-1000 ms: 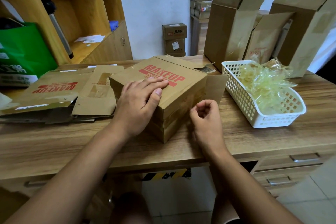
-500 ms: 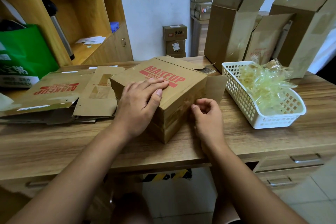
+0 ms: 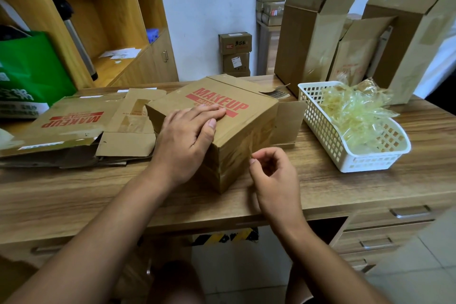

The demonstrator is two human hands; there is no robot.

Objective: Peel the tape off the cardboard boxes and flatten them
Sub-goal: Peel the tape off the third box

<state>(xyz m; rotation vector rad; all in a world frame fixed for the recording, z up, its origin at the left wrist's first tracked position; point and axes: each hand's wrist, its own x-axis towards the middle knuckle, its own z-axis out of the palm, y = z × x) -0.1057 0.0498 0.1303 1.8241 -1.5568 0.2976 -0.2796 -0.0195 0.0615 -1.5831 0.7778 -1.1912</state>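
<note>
Fingers [image 3: 253,161] of the right hand [image 3: 276,177] curl at the glossy clear tape [image 3: 237,153] on the near side face of the brown cardboard box printed MAKEUP in red [image 3: 237,126]; whether they have hold of an edge, I cannot tell. The left hand [image 3: 187,136] presses flat on the box top, fingers straight. The box stands mid-desk on the wooden desk [image 3: 345,187]. Best to lift a corner, then pull low along the face while bracing. The white plastic lattice basket [image 3: 320,128] beside it holds crumpled yellowish tape [image 3: 352,111].
</note>
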